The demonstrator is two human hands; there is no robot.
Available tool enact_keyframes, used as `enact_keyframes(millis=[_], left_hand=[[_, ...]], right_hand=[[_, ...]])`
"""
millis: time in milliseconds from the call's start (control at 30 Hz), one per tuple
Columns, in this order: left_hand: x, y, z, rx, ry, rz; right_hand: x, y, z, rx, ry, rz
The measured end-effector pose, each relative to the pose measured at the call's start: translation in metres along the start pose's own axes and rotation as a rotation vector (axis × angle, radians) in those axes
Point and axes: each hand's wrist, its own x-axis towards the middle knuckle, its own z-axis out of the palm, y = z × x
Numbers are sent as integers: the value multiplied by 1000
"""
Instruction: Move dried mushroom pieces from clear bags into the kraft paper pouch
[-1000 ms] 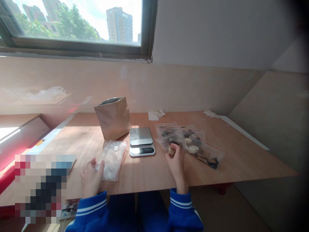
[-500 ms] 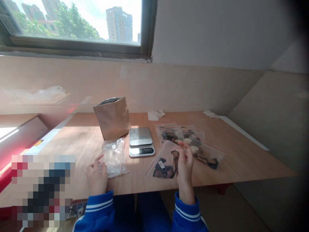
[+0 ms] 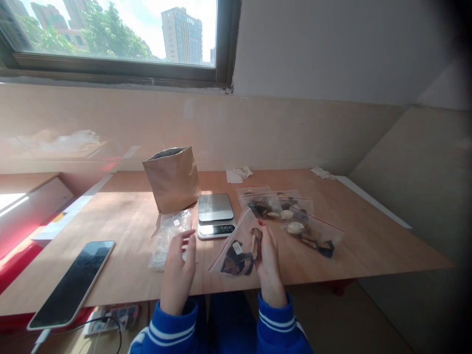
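Note:
My right hand (image 3: pixel 270 263) grips the right side of a clear zip-lock bag (image 3: pixel 236 258), lifted over the front of the table. Dark and brown dried pieces, which look like dried mushrooms, and a small white label show inside it. My left hand (image 3: pixel 180 268) holds nothing; its fingers are apart and point towards that bag. Behind and left of this hand lie clear zip-lock bags (image 3: pixel 167 241) with nothing visible in them, partly covered by it. A kitchen scale (image 3: pixel 216 209) with a steel plate sits between and beyond both hands.
A brown pouch (image 3: pixel 173 182) stands with its top open behind the scale. Several filled zip-lock bags (image 3: pixel 313 236) lie to the right. At the left front edge rests a phone (image 3: pixel 73 285) with a cable, above a power strip (image 3: pixel 110 317). Crumpled white paper (image 3: pixel 243 173) lies at the back.
My left hand has moved right, off the clear bags and towards the filled bag. My right hand has brought the filled bag slightly left and closer to the left hand.

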Motion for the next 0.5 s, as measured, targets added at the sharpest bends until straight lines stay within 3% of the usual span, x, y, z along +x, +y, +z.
enact_keyframes(millis=[33,100,267,367,500], left_hand=[[-3,6,2,-70,-135,-2],[-8,13,4,-91,-291,14],[-13,15,10,-142,-477,115],[-12,15,13,-293,-477,72],[-9,14,18,-420,-313,-46]], right_hand=[[-2,0,2,11,-15,29],[-5,1,6,38,-39,122],[-3,12,5,-34,-115,106],[3,21,7,-145,-107,29],[-1,15,14,-311,-41,-139]])
